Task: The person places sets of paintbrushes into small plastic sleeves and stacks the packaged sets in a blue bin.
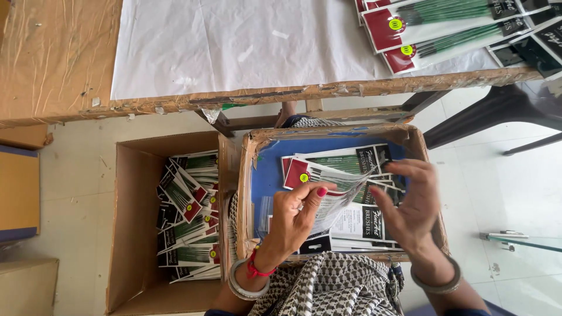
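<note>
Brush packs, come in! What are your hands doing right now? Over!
Left hand and right hand both gripping one clear brush pack over the blue-lined tray. More packs stacked beneath. Nothing in the way.

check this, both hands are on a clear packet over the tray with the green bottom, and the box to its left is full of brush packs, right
Not quite: the head view shows the tray has a blue bottom, not green. The rest holds: the left hand and right hand are on the clear packet, and the box beside it holds brush packs.
</note>
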